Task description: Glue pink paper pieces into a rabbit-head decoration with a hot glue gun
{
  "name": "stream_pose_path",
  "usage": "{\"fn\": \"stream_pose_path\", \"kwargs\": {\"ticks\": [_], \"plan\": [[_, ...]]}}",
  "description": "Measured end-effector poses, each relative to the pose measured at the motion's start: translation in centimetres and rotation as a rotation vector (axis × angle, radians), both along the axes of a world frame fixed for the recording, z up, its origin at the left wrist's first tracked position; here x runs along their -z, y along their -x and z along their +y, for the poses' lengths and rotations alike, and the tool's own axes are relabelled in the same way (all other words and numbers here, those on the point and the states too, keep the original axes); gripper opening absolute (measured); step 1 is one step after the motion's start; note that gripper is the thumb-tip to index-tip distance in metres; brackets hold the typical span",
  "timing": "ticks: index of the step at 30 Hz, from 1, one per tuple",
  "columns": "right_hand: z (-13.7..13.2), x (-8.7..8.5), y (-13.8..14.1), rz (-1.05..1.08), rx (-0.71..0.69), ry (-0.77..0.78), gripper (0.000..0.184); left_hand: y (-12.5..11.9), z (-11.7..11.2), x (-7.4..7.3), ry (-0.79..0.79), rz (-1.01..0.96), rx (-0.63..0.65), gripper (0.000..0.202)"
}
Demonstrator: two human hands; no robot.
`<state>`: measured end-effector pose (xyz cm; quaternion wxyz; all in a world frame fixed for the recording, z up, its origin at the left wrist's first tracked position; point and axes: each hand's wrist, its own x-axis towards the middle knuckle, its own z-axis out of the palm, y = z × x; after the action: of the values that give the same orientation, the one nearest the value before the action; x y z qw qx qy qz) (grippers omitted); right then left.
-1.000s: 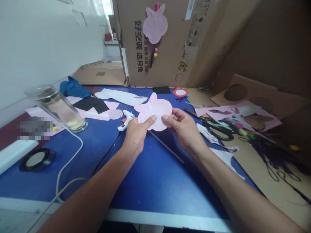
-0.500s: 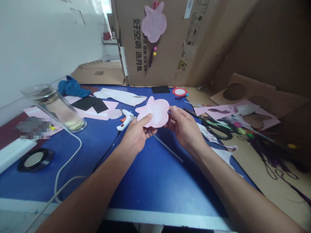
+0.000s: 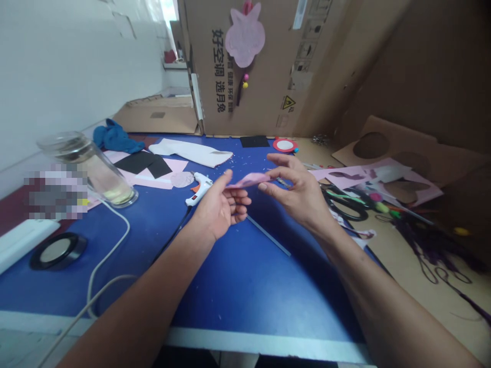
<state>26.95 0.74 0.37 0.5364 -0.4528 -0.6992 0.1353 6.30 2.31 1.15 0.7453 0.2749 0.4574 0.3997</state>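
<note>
A pink paper cutout (image 3: 251, 180) hangs above the blue table, seen nearly edge-on. My right hand (image 3: 297, 186) pinches its right edge between thumb and fingers. At the cutout's left end is my left hand (image 3: 220, 207), palm up and thumb raised. Its fingers lie loosely apart beneath the paper, without gripping it. Just behind the left wrist lies a white glue gun (image 3: 198, 188). A thin glue stick (image 3: 268, 235) rests on the table below the hands.
On the left stand a glass of water (image 3: 103, 168) and a roll of black tape (image 3: 58, 250). Black-handled scissors (image 3: 347, 208) and pink paper scraps (image 3: 414, 179) lie to the right. A similar pink cutout (image 3: 245, 38) hangs on the upright cardboard (image 3: 268, 97).
The pink cutout has tilted from face-on to almost edge-on. My left thumb has lifted off its face and the left fingers have loosened, while my right hand keeps its edge.
</note>
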Motion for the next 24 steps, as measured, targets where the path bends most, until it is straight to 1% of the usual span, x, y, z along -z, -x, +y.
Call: {"fn": "stream_pose_path", "kwargs": {"ticks": [1,2,3,5,7,8,9,10,11,13,15,17,19,22,24], "plan": [[0.0,-0.1,-0.1,0.043,0.006,0.023,0.011,0.2,0.2,0.1,-0.017,0.032,-0.01,0.063],[0.1,-0.3,-0.2,0.092,0.012,0.061,0.013,0.4,0.4,0.2,-0.056,0.068,-0.043,0.07],[0.1,-0.4,-0.3,0.138,0.014,0.118,0.016,0.6,0.6,0.3,-0.12,0.11,-0.1,0.073],[0.0,-0.8,-0.5,0.218,0.005,0.256,0.024,0.8,0.9,0.5,-0.322,0.195,-0.257,0.067],[-0.1,-1.2,-0.7,0.276,-0.027,0.368,0.032,0.8,1.0,0.5,-0.561,0.252,-0.371,0.052],[-0.2,-1.4,-0.8,0.299,-0.052,0.406,0.036,0.8,1.0,0.4,-0.655,0.256,-0.379,0.044],[-0.3,-1.6,-0.9,0.321,-0.082,0.438,0.038,0.7,1.0,0.4,-0.715,0.243,-0.344,0.042],[-0.4,-1.7,-1.0,0.342,-0.113,0.469,0.04,0.6,1.0,0.3,-0.735,0.218,-0.278,0.044],[-0.5,-1.8,-1.0,0.357,-0.141,0.499,0.042,0.6,0.9,0.3,-0.723,0.186,-0.197,0.048],[-0.6,-1.8,-1.1,0.366,-0.186,0.545,0.044,0.5,0.8,0.4,-0.652,0.129,-0.046,0.051],[-0.5,-1.6,-1.1,0.35,-0.218,0.566,0.044,0.5,0.6,0.5,-0.597,0.117,0.032,0.048],[-0.5,-1.4,-1.0,0.334,-0.241,0.572,0.043,0.5,0.5,0.5,-0.586,0.139,0.035,0.041],[-0.5,-1.2,-0.7,0.342,-0.245,0.574,0.043,0.5,0.3,0.5,-0.595,0.175,0.006,0.036],[-0.6,-1.0,-0.2,0.352,-0.195,0.57,0.046,0.3,0.0,0.2,-0.596,0.212,-0.022,0.033],[-0.7,-1.0,0.1,0.339,-0.156,0.559,0.048,0.3,-0.2,0.1,-0.586,0.231,-0.01,0.034]]}}
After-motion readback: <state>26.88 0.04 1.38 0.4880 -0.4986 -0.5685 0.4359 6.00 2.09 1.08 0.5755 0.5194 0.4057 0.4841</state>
